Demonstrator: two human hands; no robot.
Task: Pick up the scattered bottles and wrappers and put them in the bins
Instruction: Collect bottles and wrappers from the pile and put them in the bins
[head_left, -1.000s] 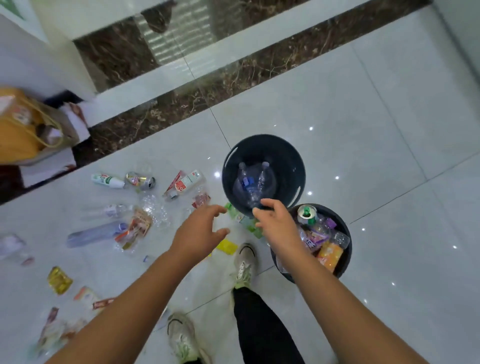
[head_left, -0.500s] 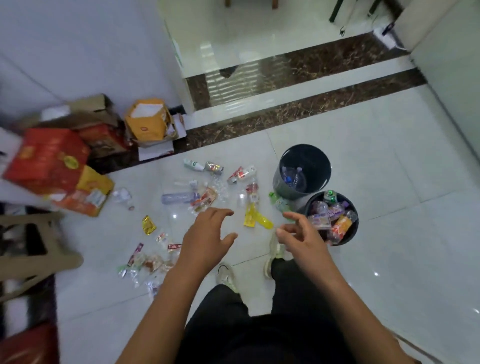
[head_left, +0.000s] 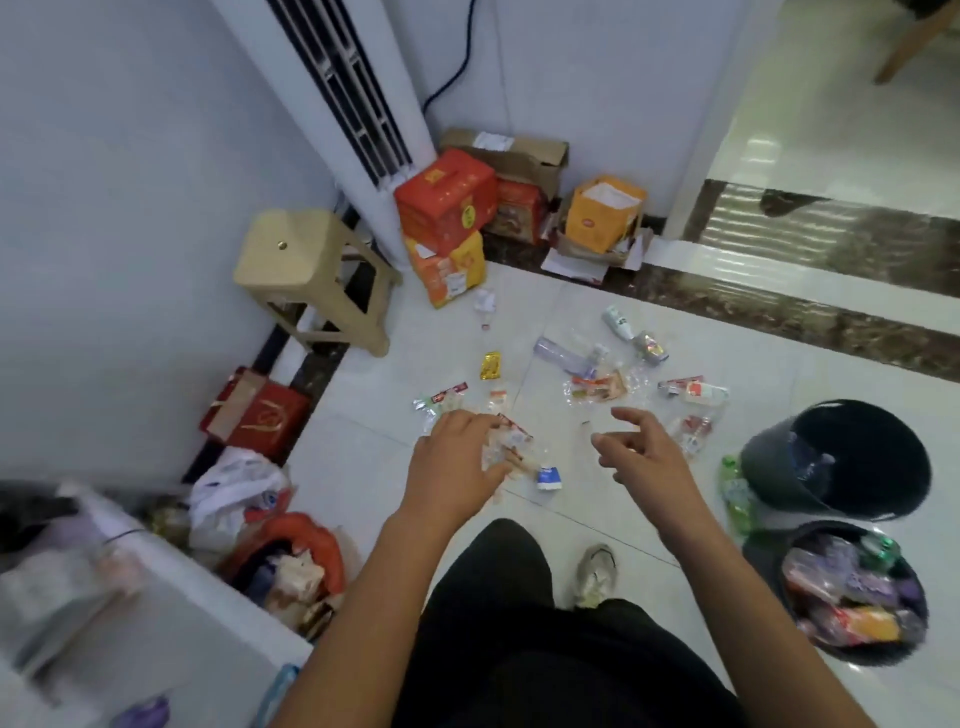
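Glossy floor tiles (head_left: 779, 364) bear litter. Left hand (head_left: 457, 462) spreads fingers over wrappers (head_left: 511, 447); right hand (head_left: 644, 457) loosely open, empty: scoop 1 full bunch.

Soft daylight, blurred wide-angle edges
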